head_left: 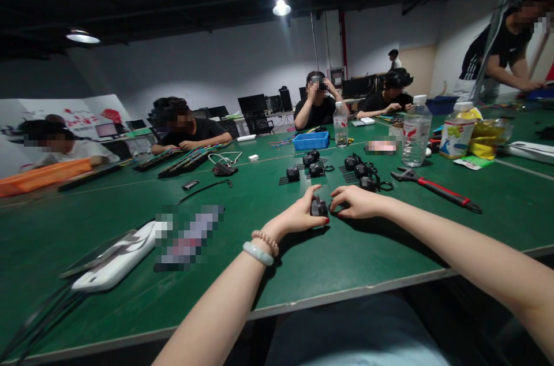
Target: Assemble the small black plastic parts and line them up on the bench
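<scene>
Near the front of the green table (298, 273), my left hand (299, 213) has its thumb and fingers closed around a small black device (319, 207), whose exact kind I cannot make out. My right hand (355, 202) is just to the right of it, fingers curved and thumb apart, with nothing visible in its grasp. Beyond my hands lie several similar black parts: one group (311, 164) straight ahead, with thin black prongs or strips, and another group (359, 168) to the right. A black ring-shaped piece (385, 186) rests close to my right wrist.
An adjustable wrench (441, 188) lies to the right, below a water bottle (416, 132) and a drink bottle (456, 130). A blue tray (310, 141) stands farther back. White power bank-like device (116, 259) and cables lie left. Several people sit around the table.
</scene>
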### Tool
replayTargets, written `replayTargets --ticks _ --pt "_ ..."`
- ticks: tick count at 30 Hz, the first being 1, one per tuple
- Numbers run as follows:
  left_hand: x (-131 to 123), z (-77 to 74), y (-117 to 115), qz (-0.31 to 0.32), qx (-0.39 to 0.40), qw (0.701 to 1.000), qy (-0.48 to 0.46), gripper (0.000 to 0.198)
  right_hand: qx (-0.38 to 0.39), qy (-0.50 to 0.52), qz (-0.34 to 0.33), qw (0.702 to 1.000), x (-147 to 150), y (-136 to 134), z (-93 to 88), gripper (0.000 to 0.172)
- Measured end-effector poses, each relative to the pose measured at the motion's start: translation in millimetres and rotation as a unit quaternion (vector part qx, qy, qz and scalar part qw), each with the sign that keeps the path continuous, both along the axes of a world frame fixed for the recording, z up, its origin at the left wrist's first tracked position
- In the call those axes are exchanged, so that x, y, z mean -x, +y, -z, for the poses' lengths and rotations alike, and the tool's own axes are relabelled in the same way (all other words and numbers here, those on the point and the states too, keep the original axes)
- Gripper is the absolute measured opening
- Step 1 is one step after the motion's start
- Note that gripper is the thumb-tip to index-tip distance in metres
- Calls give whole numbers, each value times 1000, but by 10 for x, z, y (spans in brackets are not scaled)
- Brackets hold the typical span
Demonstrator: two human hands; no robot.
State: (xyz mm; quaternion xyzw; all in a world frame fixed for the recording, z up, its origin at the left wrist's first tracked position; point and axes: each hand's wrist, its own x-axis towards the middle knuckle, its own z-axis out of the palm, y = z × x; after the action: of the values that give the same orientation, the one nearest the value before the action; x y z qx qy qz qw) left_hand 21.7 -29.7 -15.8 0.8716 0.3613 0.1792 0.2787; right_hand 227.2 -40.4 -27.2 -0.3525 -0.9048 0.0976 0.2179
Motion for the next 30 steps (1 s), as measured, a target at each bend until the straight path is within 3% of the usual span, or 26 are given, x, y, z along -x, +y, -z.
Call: replayTargets --ticks 5,19,24,30 --pt "-3 -6 -8 -3 -1 1000 2 84 26 -6 -22 999 -16 6 -35 24" --pt "-12 -34 -31 0 -13 1000 19 83 -13 25 34 999 97 -84 -28 37" --pt "-15 -57 -45 -1 -15 1000 13 82 -22 67 32 997 136 -114 -48 38" --pt "-12 -69 -59 -1 -16 1000 2 81 22 148 20 989 166 -95 -13 38"
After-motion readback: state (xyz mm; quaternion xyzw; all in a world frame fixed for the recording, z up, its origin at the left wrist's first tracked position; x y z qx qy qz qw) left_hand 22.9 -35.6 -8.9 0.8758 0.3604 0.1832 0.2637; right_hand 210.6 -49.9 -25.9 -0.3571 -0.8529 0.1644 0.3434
